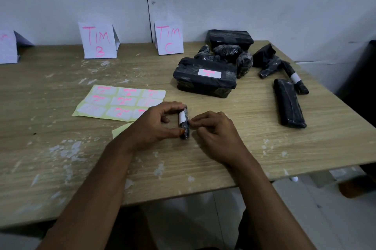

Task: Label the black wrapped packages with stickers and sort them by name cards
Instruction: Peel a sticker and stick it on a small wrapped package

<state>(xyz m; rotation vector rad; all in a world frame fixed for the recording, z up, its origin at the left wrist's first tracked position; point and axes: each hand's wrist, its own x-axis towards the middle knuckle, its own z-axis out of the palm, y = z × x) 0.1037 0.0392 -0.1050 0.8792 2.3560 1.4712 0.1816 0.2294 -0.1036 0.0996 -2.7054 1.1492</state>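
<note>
Left hand [154, 125] grips small black package [184, 125], right hand [215, 133] pinches sticker [182, 117] edge: wrap tight, smooth flat, no creases.

We are seeing three name cards [97, 41] standing along the back of the table [244, 148], the sticker sheet [120, 103] lying before them, the packages [205, 76] piling, seemingly overlapping, at back right, and a small package [184, 124] sitting between both hands.

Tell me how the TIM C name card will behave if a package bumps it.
The TIM C name card is folded paper standing upright, so it is probably very light and would slide or tip over easily. It looks floppy rather than stiff, so a firm bump may crumple it.
</note>
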